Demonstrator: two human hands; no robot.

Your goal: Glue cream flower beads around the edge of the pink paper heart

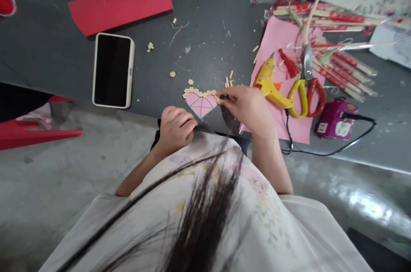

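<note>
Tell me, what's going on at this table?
A person is working on a pink heart at the edge of a dark table. The right hand has its fingers at the pale trim on the heart's right side; whether they grip a piece is too small to tell. The left hand, loosely curled, is near the heart's lower left. The trim follows the top; the lower sides are bare. A glue gun lies on a pink sheet to the right.
</note>
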